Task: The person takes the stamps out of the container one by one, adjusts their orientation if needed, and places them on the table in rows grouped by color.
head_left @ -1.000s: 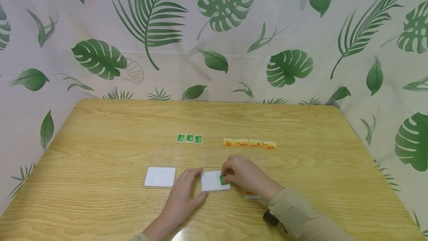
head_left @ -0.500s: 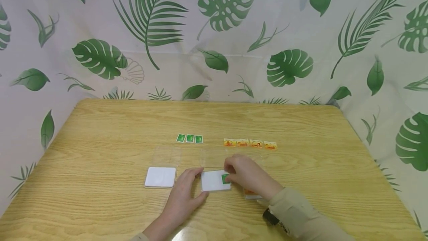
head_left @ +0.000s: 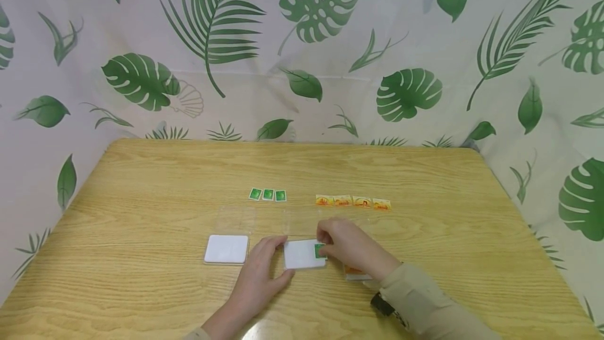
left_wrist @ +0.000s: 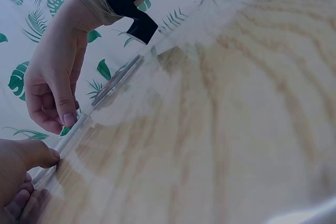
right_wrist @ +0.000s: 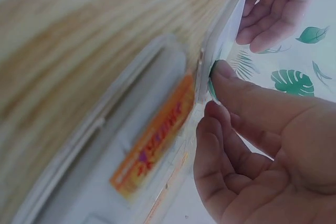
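White, flat and rectangular, a block lies with its left end gripped between thumb and fingers of the left hand. At the block's right end, the right hand pinches a small green rectangular piece. Beyond the block lie three small green white-edged pieces and four yellow-orange rectangular pieces.

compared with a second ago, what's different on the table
The right hand, pinching a green card, slid it slightly right, to the middle white case's right edge. Left hand, three other green cards and four orange cards stayed put.
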Available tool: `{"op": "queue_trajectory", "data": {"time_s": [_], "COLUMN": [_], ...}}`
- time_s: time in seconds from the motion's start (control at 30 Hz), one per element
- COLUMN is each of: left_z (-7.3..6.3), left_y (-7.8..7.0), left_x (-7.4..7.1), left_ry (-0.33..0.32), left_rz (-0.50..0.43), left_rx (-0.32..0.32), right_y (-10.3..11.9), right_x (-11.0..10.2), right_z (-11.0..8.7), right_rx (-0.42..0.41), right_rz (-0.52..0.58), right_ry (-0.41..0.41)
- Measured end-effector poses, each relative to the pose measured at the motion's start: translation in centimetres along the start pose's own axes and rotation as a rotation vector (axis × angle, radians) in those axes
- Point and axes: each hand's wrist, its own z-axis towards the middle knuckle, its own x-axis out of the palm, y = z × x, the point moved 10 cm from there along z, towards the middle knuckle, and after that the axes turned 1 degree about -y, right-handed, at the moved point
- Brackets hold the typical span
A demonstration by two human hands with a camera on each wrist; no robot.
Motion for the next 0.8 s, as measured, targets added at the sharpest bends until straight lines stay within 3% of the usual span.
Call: {"op": "queue_trajectory", "data": {"time_s": [0.43, 0.8], "left_z": [0.09, 0.09], "left_y": [0.19, -0.01], "left_x": [0.1, -0.14], "left_ry": [0.013, 0.016], "left_rz": [0.007, 0.01], "left_rx": [-0.001, 0.001], "right_y": [0.4, 0.47], "right_x": [0.13, 0.1], "right_z": [0.0, 0.22], "right_rx": [-0.028, 0.014], "right_rz": [-0.004, 0.024], "right_ry": [0.027, 0.053]}}
